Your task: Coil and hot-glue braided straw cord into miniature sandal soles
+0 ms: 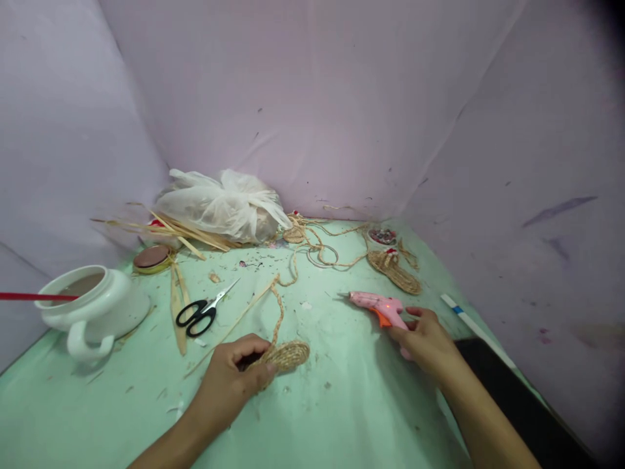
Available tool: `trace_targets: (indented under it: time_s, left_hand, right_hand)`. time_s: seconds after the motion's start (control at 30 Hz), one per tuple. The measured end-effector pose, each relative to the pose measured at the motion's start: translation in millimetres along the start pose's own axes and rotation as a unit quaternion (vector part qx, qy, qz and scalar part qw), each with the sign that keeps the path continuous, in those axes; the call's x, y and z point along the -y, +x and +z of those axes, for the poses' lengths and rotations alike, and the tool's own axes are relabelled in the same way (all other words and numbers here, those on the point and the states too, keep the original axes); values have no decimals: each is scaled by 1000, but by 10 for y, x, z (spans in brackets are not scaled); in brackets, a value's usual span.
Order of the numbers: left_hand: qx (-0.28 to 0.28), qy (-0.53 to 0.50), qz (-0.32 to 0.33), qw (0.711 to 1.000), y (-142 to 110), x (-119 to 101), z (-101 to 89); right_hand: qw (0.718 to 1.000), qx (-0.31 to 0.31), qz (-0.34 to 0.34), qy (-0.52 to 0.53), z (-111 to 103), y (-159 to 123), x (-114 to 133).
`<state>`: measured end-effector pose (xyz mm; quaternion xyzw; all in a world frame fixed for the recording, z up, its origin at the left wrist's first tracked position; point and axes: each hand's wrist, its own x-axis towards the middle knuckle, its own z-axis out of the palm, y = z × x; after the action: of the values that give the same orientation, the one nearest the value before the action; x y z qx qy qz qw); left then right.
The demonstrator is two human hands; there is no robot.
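My left hand (233, 378) pinches the near end of a small coiled sole of braided straw (289, 355) just above the table. From the sole a braided straw cord (278, 311) runs away across the table. A pink hot glue gun (372, 301) with an orange trigger and a small lit light is in my right hand (424, 339), whose fingers are closed around its handle. Its nozzle points left. Black-handled scissors (205, 311) lie partly spread to the left of the cord. Farther back on the right rests a small braided straw slipper (394, 272).
A white pot (124, 303) with a red stick stands at the left, near a round tin (152, 258). Behind are straw strips (195, 238), a tied plastic bag (229, 205), a ring (322, 256) and a small dish (382, 236). A dark flat object (508, 397) lies right.
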<state>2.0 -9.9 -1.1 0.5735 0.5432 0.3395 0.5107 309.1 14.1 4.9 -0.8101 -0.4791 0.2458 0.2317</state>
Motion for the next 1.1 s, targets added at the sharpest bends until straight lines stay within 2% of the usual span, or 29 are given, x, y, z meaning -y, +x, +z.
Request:
trace_targets:
  time_s: [0.17,0.27,0.33,0.5,0.7,0.8,0.97,1.1]
  left_hand:
    - [-16,53,58,997,-1,-109,-11]
    - [-24,82,79,993,-20,-206,-38]
    - [-21,99,83,991,-37,-243,-58]
    - [16,122,70,990,-57,-199,-82]
    - [13,101,37,994,-45,-159,-80]
    - [10,89,27,996,-32,-169,-94]
    - [12,75,10,997,-3,-149,-95]
    - [9,74,-1,997,0,-139,-78]
  right_hand:
    - [976,84,-7,200,32,-302,90]
    - [938,145,-24,315,32,-466,162]
    - [915,190,-39,354,37,-551,191]
    - [906,271,-66,318,78,-690,210]
    - [930,283,-147,182,21,-680,116]
    - [927,305,-172,135,1,-658,65]
    - [933,276,-167,156,103,-716,52]
    - [923,277,-185,194,142,-741,91]
